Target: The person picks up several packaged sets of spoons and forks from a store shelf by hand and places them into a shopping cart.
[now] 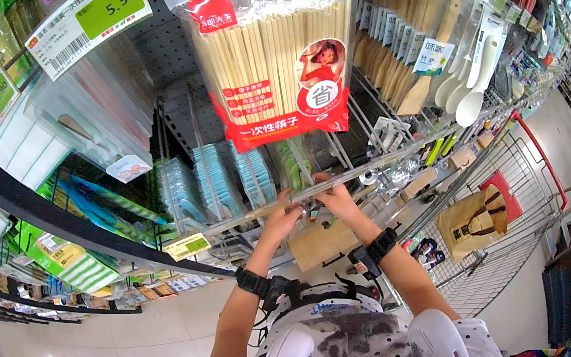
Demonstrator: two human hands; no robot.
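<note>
Both hands are raised to a metal display hook on a store rack. My left hand [282, 220] is at the left of the hook's front end, its fingers bent and partly hidden. On the other side, my right hand [338, 203] has its fingertips at the clear front rail [372, 165]. Just beyond the fingers hang green packaged items [291, 163]. Whether either hand grips them cannot be made out. Above hangs a large clear-and-red bag of disposable wooden chopsticks [283, 68]. Rows of light-blue packaged items [216, 180] hang left of the green ones.
Wooden spatulas [414, 95] and white spoons [468, 101] hang at right. A wire shopping cart [540, 234] holding a tan bag [472, 222] stands on my right. A black rack bar [106, 236] curves along the left. Price tags [90, 22] stick out overhead.
</note>
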